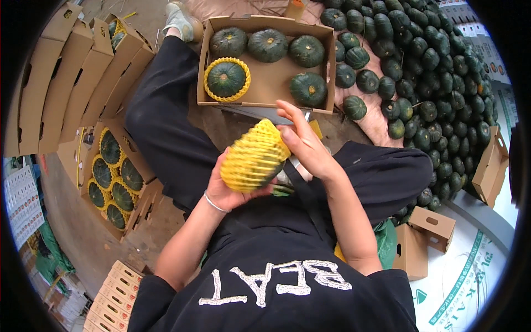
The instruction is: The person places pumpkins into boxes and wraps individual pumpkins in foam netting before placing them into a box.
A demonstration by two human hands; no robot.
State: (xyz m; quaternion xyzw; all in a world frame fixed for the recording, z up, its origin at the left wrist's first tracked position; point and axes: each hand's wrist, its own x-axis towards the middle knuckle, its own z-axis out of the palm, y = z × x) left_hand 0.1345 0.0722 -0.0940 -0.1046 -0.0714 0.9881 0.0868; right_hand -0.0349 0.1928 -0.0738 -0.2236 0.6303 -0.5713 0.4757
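A dark green squash in a yellow foam net sleeve [255, 159] is held above my lap. My left hand [232, 182] grips it from the left and below, fingers partly hidden behind it. My right hand [303, 141] has its thumb and fingers spread at the upper right end of the net; whether they touch it is hard to tell. Beyond my hands stands an open cardboard box [265, 102]. Inside it are several bare green squashes [267, 45] and one squash in a yellow net ring [226, 79] at the near left.
A large heap of green squashes [431, 95] lies at the right. Netted squashes fill a carton [139, 153] at the left, below a row of cardboard boxes [79, 83]. Small cartons [431, 228] stand at the lower right. My bent legs flank the work area.
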